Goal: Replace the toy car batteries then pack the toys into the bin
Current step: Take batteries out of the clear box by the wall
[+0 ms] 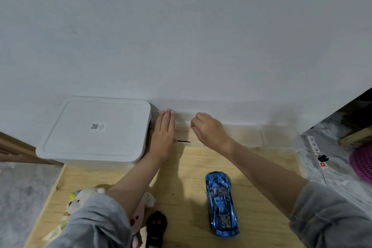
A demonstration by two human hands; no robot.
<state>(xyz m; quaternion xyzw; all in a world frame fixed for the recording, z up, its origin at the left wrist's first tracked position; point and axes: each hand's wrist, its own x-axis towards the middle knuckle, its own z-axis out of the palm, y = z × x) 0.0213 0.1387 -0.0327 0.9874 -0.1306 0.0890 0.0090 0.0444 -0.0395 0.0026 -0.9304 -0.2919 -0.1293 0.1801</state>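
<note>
Both hands reach to the far edge of a wooden table point(181, 187) where it meets a pale wall. The left hand point(163, 135) lies flat with its fingers point(168, 119) straight and pressed together, palm down, holding nothing; its thumb side is just beside the right wall of a white lidded bin point(94, 129), which stands closed to the left of those fingers, a small QR label on its lid. The right hand point(207, 129) hovers to the right of the left one, its fingers point(194, 124) curled in toward the palm as if pinching, though whether anything sits between them cannot be told. Between and under the two hands stands a clear plastic container point(251, 135) against the wall, its faint edges running on to the right of the right hand. A thin dark stick-like object point(183, 141) lies just past the left hand's little-finger side, below the gap between the hands; what it is cannot be told. The blue toy car point(221, 203) sits well apart from both sets of fingers, nearer the person, under the right forearm's line, its length pointing toward the wall. A black remote control point(156, 227) lies to its left, near the left elbow, beside a plush toy point(80, 201) partly hidden by the grey sleeve point(96, 225).
</note>
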